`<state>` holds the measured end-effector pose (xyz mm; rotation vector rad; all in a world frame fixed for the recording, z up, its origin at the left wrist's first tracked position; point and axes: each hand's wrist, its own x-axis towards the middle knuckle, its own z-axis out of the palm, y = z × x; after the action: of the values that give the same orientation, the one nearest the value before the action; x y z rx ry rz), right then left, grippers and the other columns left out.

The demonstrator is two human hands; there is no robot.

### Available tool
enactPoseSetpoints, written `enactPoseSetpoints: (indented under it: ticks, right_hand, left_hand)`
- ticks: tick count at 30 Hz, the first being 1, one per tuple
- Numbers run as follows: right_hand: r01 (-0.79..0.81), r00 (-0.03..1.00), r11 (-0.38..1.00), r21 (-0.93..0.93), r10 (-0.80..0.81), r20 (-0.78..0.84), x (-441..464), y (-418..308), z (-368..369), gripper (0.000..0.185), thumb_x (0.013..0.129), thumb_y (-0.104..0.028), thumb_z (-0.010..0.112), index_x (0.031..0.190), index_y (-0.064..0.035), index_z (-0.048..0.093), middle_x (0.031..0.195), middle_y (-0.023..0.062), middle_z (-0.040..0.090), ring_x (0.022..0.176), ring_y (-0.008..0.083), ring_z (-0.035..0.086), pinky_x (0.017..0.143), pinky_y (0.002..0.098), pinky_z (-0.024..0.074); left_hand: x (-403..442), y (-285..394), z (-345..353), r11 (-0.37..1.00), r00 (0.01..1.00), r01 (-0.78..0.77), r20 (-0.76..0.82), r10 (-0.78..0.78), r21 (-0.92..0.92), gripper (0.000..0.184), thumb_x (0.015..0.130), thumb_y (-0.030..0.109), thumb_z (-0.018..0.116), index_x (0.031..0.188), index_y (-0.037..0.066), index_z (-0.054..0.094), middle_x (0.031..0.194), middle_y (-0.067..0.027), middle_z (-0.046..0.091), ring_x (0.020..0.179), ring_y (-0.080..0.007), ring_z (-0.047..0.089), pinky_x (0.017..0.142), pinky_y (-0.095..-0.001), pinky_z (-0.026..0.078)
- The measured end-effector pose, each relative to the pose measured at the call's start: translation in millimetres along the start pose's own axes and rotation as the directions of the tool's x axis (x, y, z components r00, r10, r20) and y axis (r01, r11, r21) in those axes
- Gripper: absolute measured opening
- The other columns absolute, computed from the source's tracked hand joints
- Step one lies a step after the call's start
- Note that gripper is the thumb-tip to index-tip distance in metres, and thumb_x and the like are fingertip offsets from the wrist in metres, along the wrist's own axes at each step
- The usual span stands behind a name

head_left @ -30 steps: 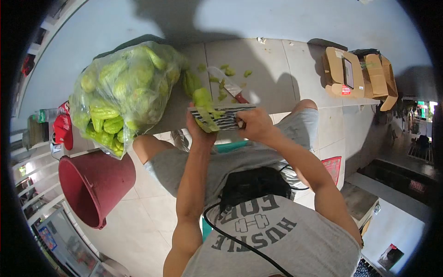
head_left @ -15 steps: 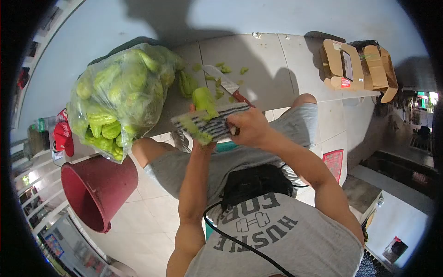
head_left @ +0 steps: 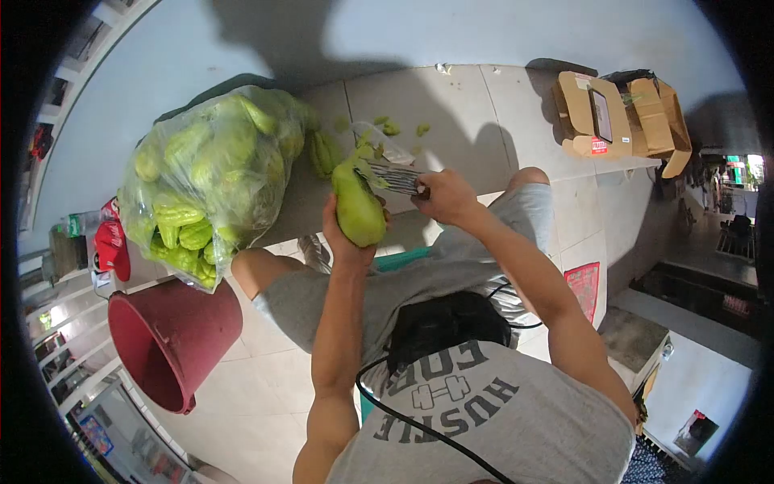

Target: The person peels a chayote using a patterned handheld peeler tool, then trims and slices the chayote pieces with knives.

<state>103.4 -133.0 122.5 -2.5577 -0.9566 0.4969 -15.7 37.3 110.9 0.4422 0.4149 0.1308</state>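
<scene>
A pale green chayote (head_left: 359, 211) rests in my left hand (head_left: 345, 242), its fingers wrapped round the lower part. My right hand (head_left: 448, 198) grips a striped black-and-white blade (head_left: 395, 177), whose far end touches the upper part of the chayote. Green peelings (head_left: 390, 127) lie on the tiled ledge beyond. Among them is a knife (head_left: 389, 148), partly hidden behind the striped blade. Another green chayote (head_left: 322, 153) lies beside a large clear plastic bag (head_left: 222, 161) full of green chayotes.
On the left, a dark red bucket (head_left: 181, 339) lies tilted below the bag, near a red cap (head_left: 111, 246). Open cardboard boxes (head_left: 592, 117) sit at the right of the tiled ledge (head_left: 476, 113). A red-and-white item (head_left: 582, 290) is on the floor at right.
The striped blade has turned and moved from across the chayote and my left hand to the chayote's far end. The chayote is now largely uncovered, and my right hand has moved slightly away from me.
</scene>
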Motion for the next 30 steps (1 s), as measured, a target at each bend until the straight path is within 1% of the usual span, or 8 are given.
enactPoseSetpoints:
  ticks: [3,5,8,12,14,22,25,30]
  right_hand:
    - [-0.017,1.000,0.999,0.038,0.017,0.009,-7,-7,-3,0.024,0.073,-0.029,0.071,0.087,-0.0091,0.069,0.077,0.0158,0.069,0.076,0.0359,0.068,0.072,0.0472,0.0539]
    - [-0.012,1.000,0.999,0.050,0.012,0.009,-7,-10,-6,0.024,0.073,-0.029,0.071,0.087,-0.0092,0.069,0.077,0.0158,0.069,0.077,0.0360,0.067,0.072,0.0474,0.0537]
    - [0.015,0.998,0.997,0.071,-0.011,-0.059,-9,-14,-12,0.021,0.073,-0.025,0.073,0.082,-0.0073,0.066,0.073,0.0139,0.068,0.072,0.0355,0.067,0.066,0.0455,0.0534]
    - [0.306,0.947,0.952,0.020,-0.302,-0.112,-32,-47,-23,0.019,0.066,-0.021,0.073,0.073,-0.0098,0.060,0.065,0.0081,0.063,0.063,0.0295,0.065,0.058,0.0408,0.0511]
    - [0.430,0.892,0.902,0.024,-0.421,-0.164,-36,-57,-21,0.018,0.064,-0.020,0.073,0.071,-0.0113,0.058,0.062,0.0061,0.061,0.060,0.0272,0.064,0.056,0.0392,0.0502]
    - [0.541,0.789,0.822,-0.178,-0.570,-0.231,-40,-70,-9,0.017,0.062,-0.021,0.070,0.068,-0.0153,0.055,0.061,0.0003,0.056,0.058,0.0193,0.062,0.058,0.0331,0.0467]
    - [0.533,0.810,0.825,-0.188,-0.562,-0.167,-43,-73,-9,0.014,0.071,-0.024,0.066,0.071,-0.0128,0.058,0.064,0.0048,0.063,0.060,0.0213,0.066,0.062,0.0347,0.0480]
    - [0.514,0.803,0.827,-0.226,-0.557,-0.210,-39,-74,-6,0.013,0.071,-0.023,0.066,0.070,-0.0125,0.058,0.064,0.0047,0.063,0.059,0.0218,0.065,0.060,0.0351,0.0462]
  left_hand:
    - [-3,4,8,0.999,0.999,0.031,0.027,-0.030,-0.028,0.056,0.094,0.054,0.043,0.117,0.006,0.057,0.096,-0.0152,0.064,0.079,-0.0294,0.063,0.066,-0.0426,0.052]
    - [-3,5,20,0.982,0.987,0.004,-0.154,-0.033,-0.188,0.056,0.094,0.053,0.044,0.120,0.005,0.056,0.103,-0.0153,0.062,0.088,-0.0293,0.063,0.072,-0.0433,0.052]
    - [1,10,8,0.982,0.981,0.010,-0.188,-0.046,-0.188,0.050,0.094,0.046,0.044,0.123,0.006,0.054,0.112,-0.0116,0.060,0.099,-0.0277,0.061,0.082,-0.0474,0.052]
    - [8,8,-10,0.990,0.971,-0.060,-0.236,0.028,-0.130,0.055,0.092,0.048,0.046,0.123,0.003,0.054,0.114,-0.0181,0.060,0.103,-0.0322,0.061,0.088,-0.0479,0.052]
    - [8,10,-12,0.911,0.993,0.120,0.055,-0.107,-0.395,0.058,0.092,0.049,0.044,0.124,0.002,0.053,0.115,-0.0206,0.059,0.106,-0.0340,0.060,0.092,-0.0490,0.052]
    - [8,4,-20,0.921,0.992,0.113,0.099,-0.082,-0.372,0.054,0.090,0.051,0.053,0.116,0.004,0.053,0.112,-0.0212,0.058,0.101,-0.0328,0.060,0.088,-0.0456,0.052]
    - [7,3,-21,0.939,0.995,0.084,0.070,-0.064,-0.333,0.054,0.092,0.053,0.046,0.113,0.004,0.054,0.105,-0.0207,0.061,0.095,-0.0318,0.061,0.086,-0.0442,0.053]
    - [1,-3,-18,0.963,0.999,-0.011,0.030,0.020,-0.270,0.051,0.098,0.049,0.034,0.111,0.004,0.055,0.103,-0.0193,0.063,0.091,-0.0294,0.063,0.086,-0.0424,0.053]
